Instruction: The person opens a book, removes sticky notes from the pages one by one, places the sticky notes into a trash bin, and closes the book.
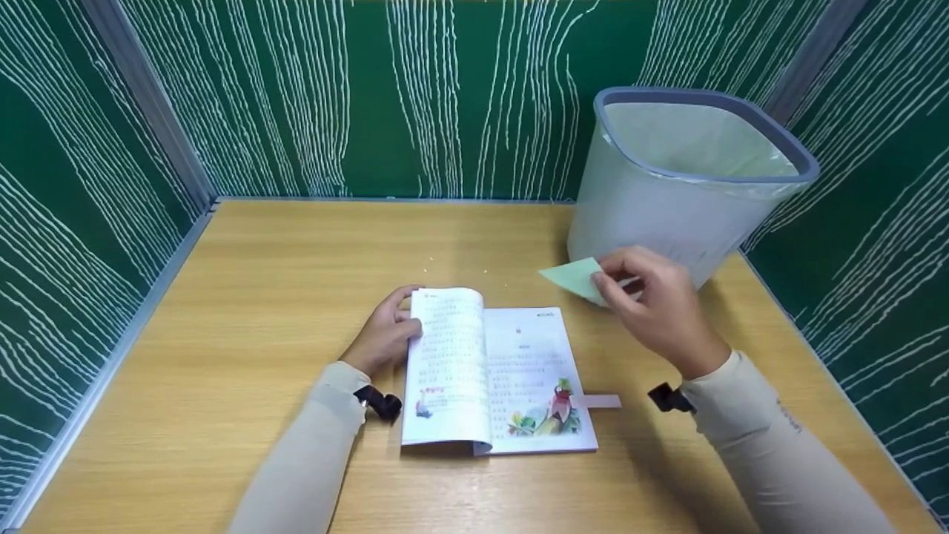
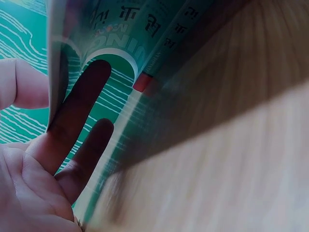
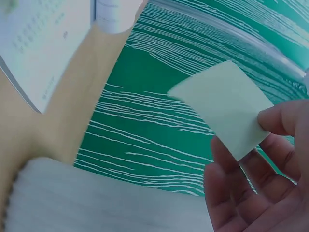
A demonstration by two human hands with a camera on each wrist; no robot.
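An illustrated book (image 1: 530, 378) with printed text lies open on the wooden table. My left hand (image 1: 382, 334) grips the left-hand pages at their outer edge, thumb on top and fingers beneath; the left wrist view shows the cover (image 2: 128, 43) bent over those fingers. Raised above the table to the right of the book, my right hand (image 1: 652, 308) pinches a small pale green paper slip (image 1: 577, 278) between thumb and fingers. In the right wrist view the slip (image 3: 227, 106) looks square and flat. A pinkish strip (image 1: 599, 401) sticks out from the book's right edge.
A white bin (image 1: 660, 215) with a grey rim and a clear liner stands at the back right, just behind my right hand. Tiny white specks lie on the table (image 1: 296, 297) beyond the book. Green panels (image 1: 489, 96) with white wavy lines enclose the table.
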